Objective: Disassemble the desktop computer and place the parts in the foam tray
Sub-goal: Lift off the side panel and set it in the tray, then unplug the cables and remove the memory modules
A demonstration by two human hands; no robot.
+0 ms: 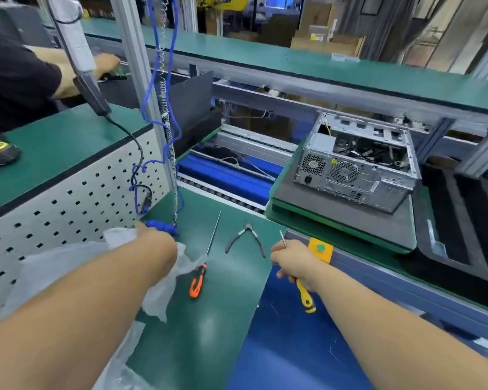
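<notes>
Here, a yellow-handled screwdriver [302,282] is being gripped in the right hand [292,261], fingers curled round its handle and the thin shaft pointing up and away. The left hand [158,243] is being extended toward a blue tool [162,227] on the green bench mat [209,319]; whether it is grasping anything cannot be told, since its fingers are being hidden behind the wrist and a crumpled clear plastic bag [76,263].

The desktop computer [358,164] is lying opened on a grey pallet [350,220] on the conveyor, well apart from both hands. The black foam tray [468,226] is sitting just beside it, cut off at the right edge.

Risk is being judged as follows: the bag could be dragged over the orange-handled screwdriver [200,266] and pliers [247,239], or the held tip could be snagged on the hanging blue coiled cable [166,108]. The computer's interior is being blurred into tangled wiring.
</notes>
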